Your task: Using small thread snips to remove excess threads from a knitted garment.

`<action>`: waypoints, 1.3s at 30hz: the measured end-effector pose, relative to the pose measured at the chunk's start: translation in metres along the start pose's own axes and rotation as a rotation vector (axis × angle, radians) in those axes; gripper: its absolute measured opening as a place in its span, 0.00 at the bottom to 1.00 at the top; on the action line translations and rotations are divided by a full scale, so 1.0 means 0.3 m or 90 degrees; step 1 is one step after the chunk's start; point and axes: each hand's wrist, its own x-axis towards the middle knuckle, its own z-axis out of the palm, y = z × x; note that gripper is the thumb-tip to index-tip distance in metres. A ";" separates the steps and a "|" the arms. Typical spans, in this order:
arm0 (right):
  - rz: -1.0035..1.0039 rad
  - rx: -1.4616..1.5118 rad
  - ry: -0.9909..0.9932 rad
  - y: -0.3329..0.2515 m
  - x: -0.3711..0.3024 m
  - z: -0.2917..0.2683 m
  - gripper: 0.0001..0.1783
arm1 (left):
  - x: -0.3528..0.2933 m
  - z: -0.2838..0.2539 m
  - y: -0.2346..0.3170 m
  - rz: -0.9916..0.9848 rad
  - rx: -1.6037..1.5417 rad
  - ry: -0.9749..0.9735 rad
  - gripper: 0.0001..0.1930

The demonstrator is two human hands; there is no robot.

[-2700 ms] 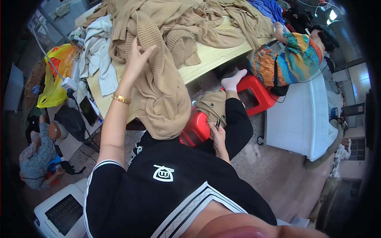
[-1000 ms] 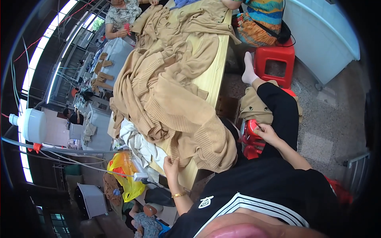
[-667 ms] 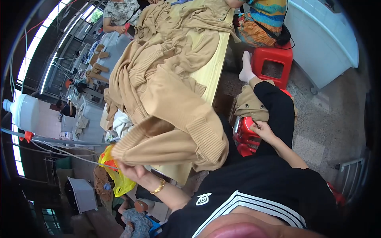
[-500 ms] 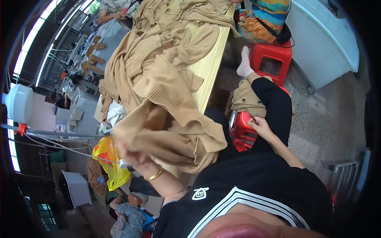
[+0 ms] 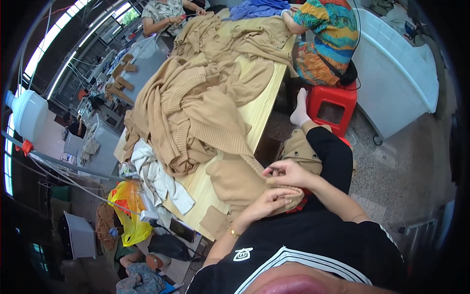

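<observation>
A tan knit sweater (image 5: 230,181) runs from the table edge onto my lap, its ribbed band stretched toward my hands. My left hand (image 5: 269,202) is closed on a fold of it, thumb and fingers near the ribbed edge. Just above and touching the band, my right hand (image 5: 290,175) has its fingers curled in a pinch. Something small and dark shows at these fingertips, too small to name. Beyond my hands, a tan piece with dark buttons (image 5: 299,149) lies by my knee.
More tan knitwear (image 5: 171,108) heaps over the wooden table (image 5: 267,98). A white knit garment (image 5: 159,171) and yellow plastic bag (image 5: 128,230) are at left. A red stool (image 5: 338,98) with a seated person, and a white bin (image 5: 391,73), stand at right. Another person sits at the far end.
My left hand has come right from the table's left side, drawing the sweater's edge to my lap. My right hand has moved up-left from my knee to meet it. The white garment is now uncovered.
</observation>
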 end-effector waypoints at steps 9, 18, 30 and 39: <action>-0.006 -0.183 0.146 0.060 0.050 0.068 0.21 | -0.111 -0.002 0.037 -0.079 -0.011 0.092 0.17; -0.050 0.142 0.047 0.006 0.020 0.039 0.16 | -0.163 -0.130 0.044 0.179 -0.146 0.492 0.20; -0.071 0.121 -0.379 -0.110 -0.085 0.128 0.16 | -0.013 -0.324 0.164 0.210 -0.398 0.464 0.20; -0.093 -0.032 -0.131 -0.078 -0.109 0.039 0.11 | -0.203 -0.215 0.382 0.572 -0.016 0.787 0.19</action>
